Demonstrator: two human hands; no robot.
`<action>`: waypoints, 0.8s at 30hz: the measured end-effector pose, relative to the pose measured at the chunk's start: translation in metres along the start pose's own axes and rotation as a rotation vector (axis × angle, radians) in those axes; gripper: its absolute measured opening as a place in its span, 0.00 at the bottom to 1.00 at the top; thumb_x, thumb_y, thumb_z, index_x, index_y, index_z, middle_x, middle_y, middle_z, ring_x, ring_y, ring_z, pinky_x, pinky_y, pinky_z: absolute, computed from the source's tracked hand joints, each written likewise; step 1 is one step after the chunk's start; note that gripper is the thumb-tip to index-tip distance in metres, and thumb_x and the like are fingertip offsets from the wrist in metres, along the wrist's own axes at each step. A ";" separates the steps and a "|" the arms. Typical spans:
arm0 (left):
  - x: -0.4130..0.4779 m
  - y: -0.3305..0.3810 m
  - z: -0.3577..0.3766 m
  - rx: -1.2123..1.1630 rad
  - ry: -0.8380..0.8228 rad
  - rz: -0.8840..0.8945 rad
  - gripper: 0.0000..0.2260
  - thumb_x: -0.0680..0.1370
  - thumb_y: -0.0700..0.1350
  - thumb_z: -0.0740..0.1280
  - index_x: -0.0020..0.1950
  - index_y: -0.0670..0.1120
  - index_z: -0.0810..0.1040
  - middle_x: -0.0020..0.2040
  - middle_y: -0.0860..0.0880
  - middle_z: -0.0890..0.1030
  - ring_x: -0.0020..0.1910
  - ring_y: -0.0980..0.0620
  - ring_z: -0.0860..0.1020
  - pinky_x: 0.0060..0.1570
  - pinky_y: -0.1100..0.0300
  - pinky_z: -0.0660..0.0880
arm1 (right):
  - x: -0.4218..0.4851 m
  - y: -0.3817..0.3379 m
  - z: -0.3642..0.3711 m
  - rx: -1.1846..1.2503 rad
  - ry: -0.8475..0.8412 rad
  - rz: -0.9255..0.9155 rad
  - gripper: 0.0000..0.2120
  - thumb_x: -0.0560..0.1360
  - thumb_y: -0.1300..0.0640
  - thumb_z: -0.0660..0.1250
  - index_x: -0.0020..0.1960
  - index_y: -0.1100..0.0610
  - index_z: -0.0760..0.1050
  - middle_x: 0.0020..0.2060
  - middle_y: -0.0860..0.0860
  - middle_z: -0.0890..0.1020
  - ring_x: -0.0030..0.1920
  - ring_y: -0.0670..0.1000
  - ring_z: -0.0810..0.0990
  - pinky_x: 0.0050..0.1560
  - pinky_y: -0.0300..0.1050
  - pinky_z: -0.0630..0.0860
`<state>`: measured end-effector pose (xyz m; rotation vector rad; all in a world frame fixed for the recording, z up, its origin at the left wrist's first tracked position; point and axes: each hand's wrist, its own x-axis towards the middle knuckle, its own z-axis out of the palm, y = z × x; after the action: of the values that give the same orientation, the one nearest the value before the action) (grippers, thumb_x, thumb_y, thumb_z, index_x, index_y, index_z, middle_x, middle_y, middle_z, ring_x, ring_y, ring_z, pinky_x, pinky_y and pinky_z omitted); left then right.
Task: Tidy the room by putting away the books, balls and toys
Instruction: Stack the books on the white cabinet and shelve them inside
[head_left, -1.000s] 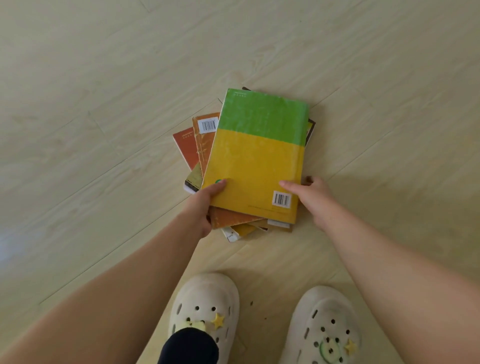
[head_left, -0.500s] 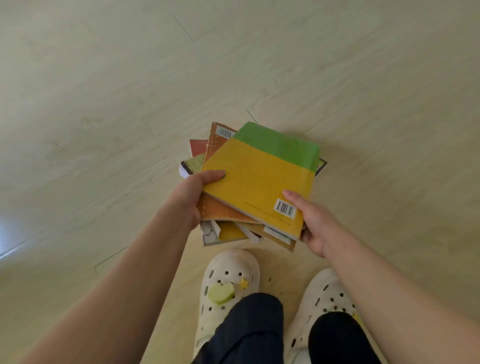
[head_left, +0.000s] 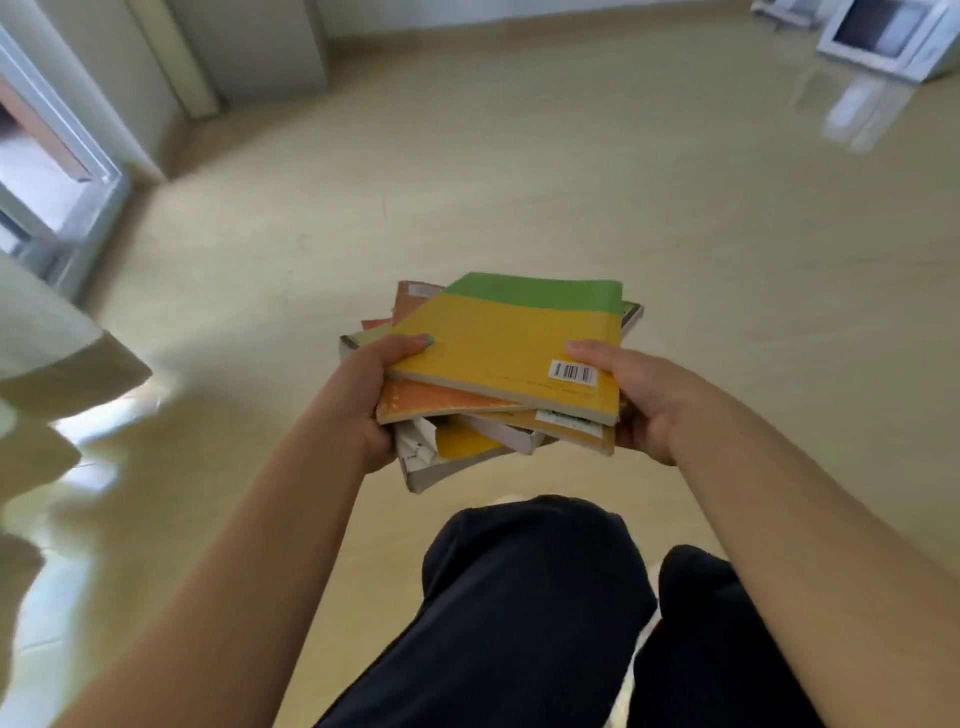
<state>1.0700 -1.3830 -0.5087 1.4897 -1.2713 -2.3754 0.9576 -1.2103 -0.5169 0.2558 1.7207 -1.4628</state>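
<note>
Left hand, centre-left of frame: grips the near-left corner of the stack of books, thumb flat on the top cover, fingers curled out of sight beneath.

Right hand, centre-right: grips the near-right corner the same way. Its thumb lies just beside the barcode, and its fingers are hidden under the stack.

The stack sits at frame centre, held between both hands, clear of the floor. The books are fanned and uneven. The top book is yellow with a green band along its far edge. An orange book lies directly below it, and white page edges and another yellow cover poke out under that.

Lower centre: dark trousers below the stack.

Surroundings are blurred. A pale metal frame stands upper left, a white unit upper right, and a pale shape too smeared to identify at the left edge.
</note>
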 end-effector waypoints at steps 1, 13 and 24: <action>-0.011 0.007 -0.016 -0.020 0.027 0.023 0.07 0.73 0.45 0.71 0.46 0.45 0.76 0.31 0.46 0.83 0.29 0.46 0.81 0.31 0.49 0.80 | -0.008 -0.001 0.017 -0.007 -0.024 0.006 0.09 0.71 0.50 0.71 0.44 0.55 0.78 0.33 0.51 0.83 0.32 0.48 0.81 0.26 0.39 0.76; -0.170 0.064 -0.239 -0.362 0.391 0.456 0.07 0.73 0.45 0.70 0.47 0.47 0.74 0.40 0.45 0.81 0.38 0.45 0.80 0.38 0.51 0.79 | -0.111 -0.018 0.271 -0.250 -0.527 -0.128 0.10 0.72 0.48 0.71 0.49 0.54 0.79 0.32 0.50 0.83 0.26 0.47 0.82 0.24 0.37 0.75; -0.316 0.014 -0.330 -0.713 0.818 0.692 0.08 0.73 0.44 0.71 0.50 0.44 0.78 0.35 0.45 0.83 0.32 0.45 0.81 0.38 0.50 0.80 | -0.220 0.014 0.404 -0.507 -1.028 -0.143 0.13 0.71 0.52 0.72 0.52 0.57 0.78 0.36 0.54 0.84 0.26 0.49 0.82 0.22 0.40 0.76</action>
<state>1.4874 -1.4506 -0.3355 1.2496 -0.5067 -1.3011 1.2894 -1.4880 -0.3593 -0.7781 1.1666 -0.9072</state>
